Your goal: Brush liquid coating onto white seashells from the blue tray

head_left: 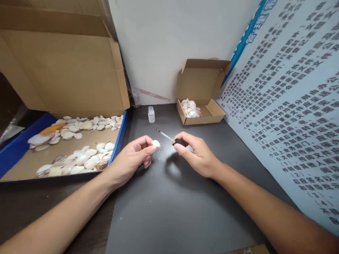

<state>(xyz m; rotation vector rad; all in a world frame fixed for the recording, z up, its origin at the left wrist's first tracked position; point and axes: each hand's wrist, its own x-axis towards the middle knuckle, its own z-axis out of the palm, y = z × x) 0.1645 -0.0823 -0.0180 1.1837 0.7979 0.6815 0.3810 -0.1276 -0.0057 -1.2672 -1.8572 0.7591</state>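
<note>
At frame centre, the left hand point(132, 155) pinches a small white shell point(156, 143) while the right hand point(197, 153) grips a thin brush point(166, 135) angled toward it. Behind them on the dark tabletop point(172, 211) stands a small vial point(151, 114); shell-filled boxes sit at the left point(16, 148) and upper centre-right point(203, 118).

Left hand point(132, 158) at frame centre, pinching small white shell point(156, 143). Right hand point(198, 155) just beside, gripping thin brush point(165, 135), tip angled upper left. Clear vial point(151, 114) upright behind. Large shell-filled box point(63, 148) at left; small cardboard box point(202, 116) upper centre-right.
</note>
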